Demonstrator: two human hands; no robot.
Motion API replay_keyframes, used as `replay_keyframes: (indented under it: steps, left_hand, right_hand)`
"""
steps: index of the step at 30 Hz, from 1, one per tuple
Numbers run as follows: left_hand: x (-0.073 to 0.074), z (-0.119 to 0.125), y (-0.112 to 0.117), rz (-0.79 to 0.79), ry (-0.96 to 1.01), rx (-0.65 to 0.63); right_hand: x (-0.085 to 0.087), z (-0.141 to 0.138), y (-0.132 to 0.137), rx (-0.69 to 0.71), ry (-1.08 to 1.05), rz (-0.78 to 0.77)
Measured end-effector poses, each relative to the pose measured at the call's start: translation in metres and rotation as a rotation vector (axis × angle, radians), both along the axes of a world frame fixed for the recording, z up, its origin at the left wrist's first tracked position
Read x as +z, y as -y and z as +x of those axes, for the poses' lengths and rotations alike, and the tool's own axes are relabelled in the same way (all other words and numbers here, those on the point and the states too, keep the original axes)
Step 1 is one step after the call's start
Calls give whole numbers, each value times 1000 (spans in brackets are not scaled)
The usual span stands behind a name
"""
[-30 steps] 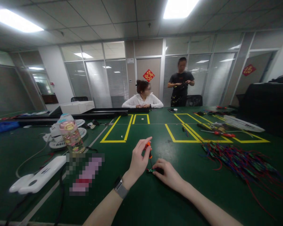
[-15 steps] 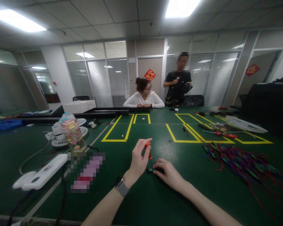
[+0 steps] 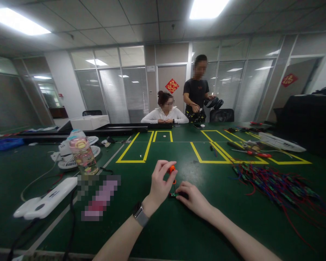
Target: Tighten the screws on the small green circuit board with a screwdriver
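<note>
The screwdriver (image 3: pixel 172 169) is gripped by its handle in the left hand (image 3: pixel 161 184); the circuit board (image 3: pixel 173 195), on the table (image 3: pixel 163 239) beneath, is pinched by the right hand (image 3: pixel 192 198). Light, square pressure should be applied.

The smooth green tabletop (image 3: pixel 165 235) showed a soft sheen, with flat, matt-looking yellow tape strips (image 3: pixel 130 161) on it. The slim orange-and-black screwdriver (image 3: pixel 172 169) had a smooth plastic-looking handle and thin metal-looking shaft, while the finish of the small green circuit board (image 3: pixel 173 195) was too small to tell. The long, rounded white device (image 3: pixel 53 197) looked like smooth, faintly glossy plastic; the boxy white carton (image 3: pixel 89 123) appeared matt, like card.
</note>
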State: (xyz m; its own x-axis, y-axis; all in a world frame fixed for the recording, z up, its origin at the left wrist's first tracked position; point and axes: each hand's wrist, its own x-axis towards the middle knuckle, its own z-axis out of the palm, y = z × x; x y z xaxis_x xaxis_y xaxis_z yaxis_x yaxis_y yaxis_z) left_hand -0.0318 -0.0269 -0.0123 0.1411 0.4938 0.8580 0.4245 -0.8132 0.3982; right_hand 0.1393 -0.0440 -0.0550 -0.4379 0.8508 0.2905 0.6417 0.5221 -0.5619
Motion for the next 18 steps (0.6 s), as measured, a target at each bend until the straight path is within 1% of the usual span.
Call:
replay_keyframes:
  steps: [5, 10, 13, 18]
  left_hand:
    - [0, 1, -1, -13, 18, -1]
    - [2, 0, -1, -57, 22, -51]
    - [3, -1, 0, -67, 12, -70]
    - [3, 0, -1, -51, 20, -66]
  right_hand:
    - [-2, 0, -1, -1, 4, 10]
    - [-5, 1, -3, 3, 19, 11]
    - [-4, 1, -2, 3, 16, 10]
    - [1, 0, 0, -5, 18, 4]
